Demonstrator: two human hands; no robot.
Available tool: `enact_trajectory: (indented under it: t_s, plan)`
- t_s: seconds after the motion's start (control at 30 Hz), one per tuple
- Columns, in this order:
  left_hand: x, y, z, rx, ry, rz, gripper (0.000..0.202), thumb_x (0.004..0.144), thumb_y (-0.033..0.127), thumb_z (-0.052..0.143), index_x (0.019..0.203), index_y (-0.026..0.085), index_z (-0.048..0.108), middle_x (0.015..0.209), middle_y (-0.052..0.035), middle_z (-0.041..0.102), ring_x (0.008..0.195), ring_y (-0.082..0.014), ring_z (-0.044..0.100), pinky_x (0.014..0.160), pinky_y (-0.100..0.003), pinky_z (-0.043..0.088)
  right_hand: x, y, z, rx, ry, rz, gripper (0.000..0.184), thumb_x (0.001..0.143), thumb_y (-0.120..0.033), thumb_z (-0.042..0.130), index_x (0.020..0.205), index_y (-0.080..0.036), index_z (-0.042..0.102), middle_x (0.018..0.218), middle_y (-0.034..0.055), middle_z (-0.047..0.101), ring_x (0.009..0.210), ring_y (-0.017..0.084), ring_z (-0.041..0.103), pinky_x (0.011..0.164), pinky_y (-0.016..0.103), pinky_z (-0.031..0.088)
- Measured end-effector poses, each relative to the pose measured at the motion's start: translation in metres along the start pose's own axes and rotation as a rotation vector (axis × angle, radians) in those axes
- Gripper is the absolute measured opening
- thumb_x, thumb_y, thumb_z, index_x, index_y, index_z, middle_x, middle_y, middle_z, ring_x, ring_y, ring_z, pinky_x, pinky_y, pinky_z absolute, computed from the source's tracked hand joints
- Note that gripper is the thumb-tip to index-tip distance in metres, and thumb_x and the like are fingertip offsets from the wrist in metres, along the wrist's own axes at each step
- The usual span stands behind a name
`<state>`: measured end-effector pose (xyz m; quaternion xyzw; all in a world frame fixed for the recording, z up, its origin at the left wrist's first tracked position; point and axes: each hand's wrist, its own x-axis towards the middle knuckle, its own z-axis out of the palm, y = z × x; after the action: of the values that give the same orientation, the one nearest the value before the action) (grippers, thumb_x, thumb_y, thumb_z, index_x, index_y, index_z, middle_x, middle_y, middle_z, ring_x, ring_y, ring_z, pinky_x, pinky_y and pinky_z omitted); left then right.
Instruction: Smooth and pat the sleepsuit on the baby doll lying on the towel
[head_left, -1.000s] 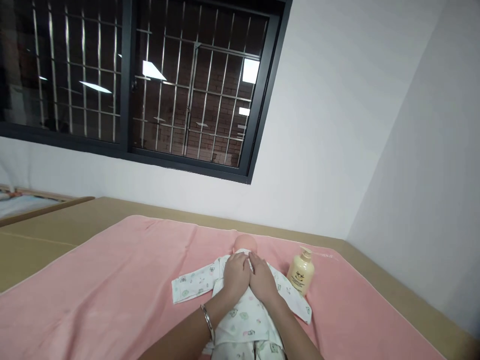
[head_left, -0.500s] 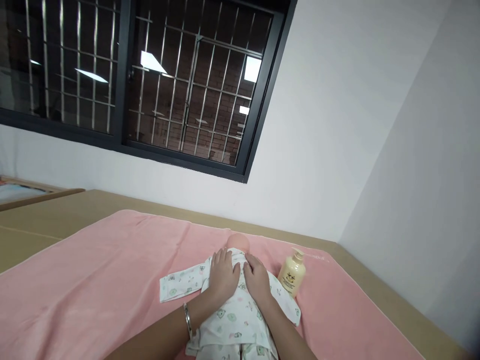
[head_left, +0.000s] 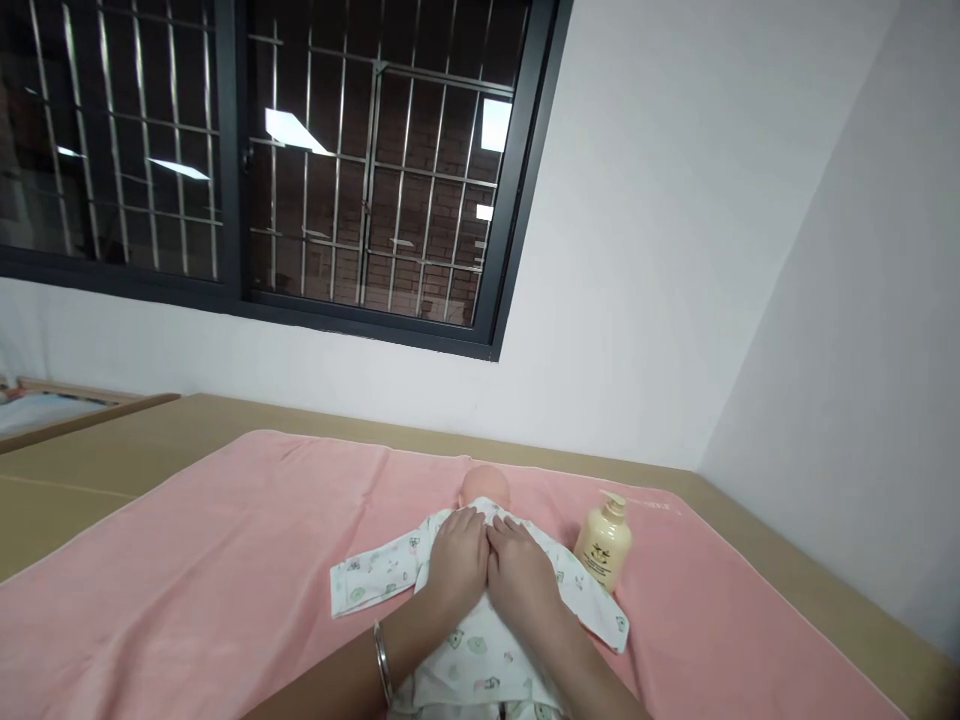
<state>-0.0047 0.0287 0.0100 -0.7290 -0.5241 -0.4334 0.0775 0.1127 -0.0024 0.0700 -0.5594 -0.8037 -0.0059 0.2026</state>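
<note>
A baby doll (head_left: 486,487) lies on its back on a pink towel (head_left: 187,560), dressed in a white printed garment (head_left: 375,575) with its sleeves spread out. My left hand (head_left: 457,558), with a silver bangle on the wrist, lies flat on the doll's chest. My right hand (head_left: 521,570) rests flat beside it, touching it. Both hands have their fingers stretched out on the cloth and hold nothing.
A cream pump bottle (head_left: 604,546) stands on the towel just right of the doll. The towel covers a tan mat (head_left: 112,450) that meets white walls. A barred dark window (head_left: 300,170) is above. A wooden-edged bed (head_left: 45,410) shows at far left.
My hands, slightly apart on the doll's chest half a second ago, have come together side by side. The view shifted a little.
</note>
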Motion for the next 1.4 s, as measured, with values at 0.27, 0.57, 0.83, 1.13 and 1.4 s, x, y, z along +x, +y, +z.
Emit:
enact_trajectory:
  t_s: [0.27,0.57,0.83,1.13,1.4]
  plan:
    - [-0.001,0.004,-0.003,-0.044,-0.023,-0.150,0.032,0.092,0.024,0.039,0.112,0.015,0.063,0.112,-0.0111,0.067,0.109,-0.0261,0.058,0.099,-0.045,0.043,0.011,0.014,0.009,-0.056,-0.024,0.170,0.046,0.096,-0.025,0.032,0.131,-0.008,0.056,0.138,0.0178,0.053,0.133,0.028,0.044,0.110,0.041,0.028]
    - [-0.002,0.005,-0.002,-0.054,-0.030,-0.111,0.037,0.094,0.024,0.034,0.111,0.018,0.066,0.119,-0.0091,0.067,0.114,-0.0245,0.059,0.105,-0.042,0.041,0.012,0.018,0.008,0.021,-0.005,0.147,0.040,0.094,-0.027,0.036,0.121,-0.015,0.063,0.133,0.0129,0.059,0.126,0.027,0.049,0.106,0.040,0.031]
    - [0.002,0.002,0.000,-0.024,-0.109,-0.200,0.042,0.096,0.031,0.034,0.121,0.014,0.062,0.125,-0.0120,0.065,0.120,-0.0264,0.056,0.107,-0.046,0.037,0.005,0.004,0.006,-0.030,-0.009,0.083,0.040,0.093,-0.020,0.034,0.113,-0.011,0.068,0.122,0.0174,0.065,0.119,0.029,0.055,0.111,0.041,0.023]
    - [0.002,0.003,-0.001,-0.075,-0.080,-0.153,0.036,0.093,0.023,0.037,0.116,0.015,0.063,0.117,-0.0085,0.068,0.111,-0.0246,0.059,0.105,-0.044,0.040,0.014,0.021,0.009,0.025,-0.024,0.139,0.041,0.091,-0.026,0.037,0.122,-0.014,0.061,0.139,0.0137,0.053,0.132,0.029,0.043,0.107,0.042,0.029]
    - [0.001,0.004,-0.001,-0.075,-0.060,-0.131,0.035,0.092,0.021,0.039,0.114,0.017,0.064,0.116,-0.0091,0.068,0.111,-0.0247,0.060,0.103,-0.045,0.042,0.012,0.022,0.015,0.024,-0.013,0.137,0.043,0.092,-0.027,0.036,0.126,-0.015,0.058,0.142,0.0126,0.050,0.134,0.028,0.040,0.109,0.042,0.026]
